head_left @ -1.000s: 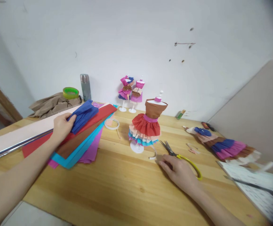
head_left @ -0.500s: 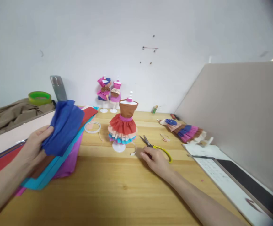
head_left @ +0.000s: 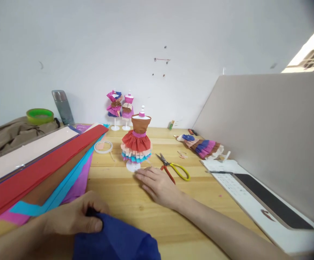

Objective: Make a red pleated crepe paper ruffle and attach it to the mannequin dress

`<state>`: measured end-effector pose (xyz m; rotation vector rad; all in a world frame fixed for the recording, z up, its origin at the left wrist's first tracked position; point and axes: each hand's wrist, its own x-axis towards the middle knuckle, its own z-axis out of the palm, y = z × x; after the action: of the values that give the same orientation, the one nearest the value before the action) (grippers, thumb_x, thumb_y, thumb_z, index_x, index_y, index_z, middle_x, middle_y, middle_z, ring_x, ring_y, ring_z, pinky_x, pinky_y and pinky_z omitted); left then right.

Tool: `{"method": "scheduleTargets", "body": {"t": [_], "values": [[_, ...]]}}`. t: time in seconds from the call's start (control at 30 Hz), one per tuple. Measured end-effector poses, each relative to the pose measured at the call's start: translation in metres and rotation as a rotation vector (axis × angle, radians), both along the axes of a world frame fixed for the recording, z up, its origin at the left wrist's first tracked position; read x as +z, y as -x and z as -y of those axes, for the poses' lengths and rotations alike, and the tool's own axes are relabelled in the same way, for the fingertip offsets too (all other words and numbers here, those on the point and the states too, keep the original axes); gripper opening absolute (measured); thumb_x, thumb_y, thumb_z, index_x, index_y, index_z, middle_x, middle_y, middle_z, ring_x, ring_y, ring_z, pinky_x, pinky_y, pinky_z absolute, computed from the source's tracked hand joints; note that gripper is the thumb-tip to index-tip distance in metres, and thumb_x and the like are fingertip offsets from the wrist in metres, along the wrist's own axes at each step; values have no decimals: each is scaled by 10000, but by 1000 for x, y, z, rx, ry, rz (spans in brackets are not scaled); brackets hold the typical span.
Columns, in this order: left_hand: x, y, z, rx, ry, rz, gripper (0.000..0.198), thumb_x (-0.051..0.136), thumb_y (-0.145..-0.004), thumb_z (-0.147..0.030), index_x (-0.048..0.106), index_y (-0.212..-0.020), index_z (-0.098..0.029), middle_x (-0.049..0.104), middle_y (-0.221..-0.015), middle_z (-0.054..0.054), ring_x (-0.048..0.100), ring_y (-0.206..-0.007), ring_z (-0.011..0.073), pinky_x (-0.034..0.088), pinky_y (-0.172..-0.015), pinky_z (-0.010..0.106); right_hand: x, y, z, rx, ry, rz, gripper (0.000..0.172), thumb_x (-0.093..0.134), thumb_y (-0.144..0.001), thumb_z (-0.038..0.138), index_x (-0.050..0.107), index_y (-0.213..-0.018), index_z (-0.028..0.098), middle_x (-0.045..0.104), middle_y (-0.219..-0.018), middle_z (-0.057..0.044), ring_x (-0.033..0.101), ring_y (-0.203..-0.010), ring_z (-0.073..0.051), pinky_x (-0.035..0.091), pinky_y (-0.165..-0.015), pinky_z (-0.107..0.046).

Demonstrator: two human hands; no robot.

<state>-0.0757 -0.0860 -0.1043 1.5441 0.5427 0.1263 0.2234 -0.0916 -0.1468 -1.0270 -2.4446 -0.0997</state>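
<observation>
My left hand pinches a folded sheet of dark blue crepe paper between thumb and fingers, low over the front of the table. My right hand lies palm down on the wood with its fingers stretched out. Its fingertips come up to the round white base of a small mannequin. That mannequin stands upright in a brown top and a skirt of red, peach, blue and purple ruffles. Just beyond the right hand rest open scissors with one red and one yellow handle.
Red paper and other coloured sheets are fanned across the left. A roll of white tape lies beside them. Two dressed mannequins stand by the wall. A ruffled dress form lies at right, near a white board and grey panel.
My left hand has brought the blue crepe paper from above the paper stack down to the table front. My right hand has shifted left, away from the scissors, toward the mannequin's base.
</observation>
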Motion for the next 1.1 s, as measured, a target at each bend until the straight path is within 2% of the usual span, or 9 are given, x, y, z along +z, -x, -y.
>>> {"method": "scheduleTargets", "body": {"t": [0.1,0.2,0.33,0.47,0.7,0.8,0.93,1.0,1.1], "values": [[0,-4,3,-66,-24,-13,546,630,-773,-678,760,-780,-147,592,-630,43,411,-562,128,340,-540,259,-2,4,-5,-16,106,33,452,478,-967,310,560,-1360,104,571,-1407,-191,516,-1324,-315,442,-1087,-503],[-4,-3,1,-1,-9,13,518,649,-780,-648,755,-782,-141,598,-643,41,431,-576,122,317,-533,244,-4,7,-16,-65,237,45,503,460,-976,329,516,-1395,58,516,-1450,-218,460,-1382,-305,392,-1141,-481],[-17,1,-8,221,-8,47,443,710,-754,-597,758,-756,-157,626,-635,39,466,-559,119,335,-515,226,-4,9,-39,-146,274,18,489,444,-986,327,524,-1376,43,516,-1443,-235,452,-1389,-300,370,-1152,-475],[-28,0,-17,460,134,127,361,777,-723,-519,758,-776,-162,684,-674,45,534,-557,121,394,-528,216,-2,10,-67,-225,279,46,471,473,-974,318,537,-1350,43,499,-1453,-246,452,-1389,-297,348,-1157,-465],[-26,-12,-26,797,320,138,396,883,-573,-497,751,-733,-161,712,-647,30,610,-553,122,454,-533,199,-8,9,-88,-261,250,35,406,431,-995,330,568,-1322,132,538,-1438,-194,488,-1360,-282,353,-1132,-504],[-20,-19,-33,823,364,174,390,879,-584,-473,758,-776,-156,736,-691,41,641,-589,141,498,-582,225,-13,8,-88,-256,245,11,417,444,-987,318,551,-1339,123,494,-1474,-204,450,-1390,-289,328,-1146,-510],[-15,-32,-44,759,410,163,363,845,-630,-443,757,-817,-144,750,-762,66,668,-654,172,524,-632,259,-13,6,-86,-159,202,-138,387,460,-934,206,577,-1293,121,437,-1519,-198,402,-1419,-285,324,-1153,-495],[-16,-41,-51,734,401,168,324,810,-672,-449,748,-797,-156,737,-735,55,657,-636,164,512,-612,253,-10,6,-83,-60,239,-306,333,503,-878,165,643,-1180,174,520,-1459,-150,464,-1367,-264,374,-1121,-448],[-22,-53,-62,688,325,169,307,813,-659,-472,723,-722,-185,689,-645,15,604,-562,139,472,-555,238,-7,10,-76,2,401,-599,166,597,-766,159,706,-880,209,712,-1137,-91,638,-1079,-259,496,-946,-390]]}}
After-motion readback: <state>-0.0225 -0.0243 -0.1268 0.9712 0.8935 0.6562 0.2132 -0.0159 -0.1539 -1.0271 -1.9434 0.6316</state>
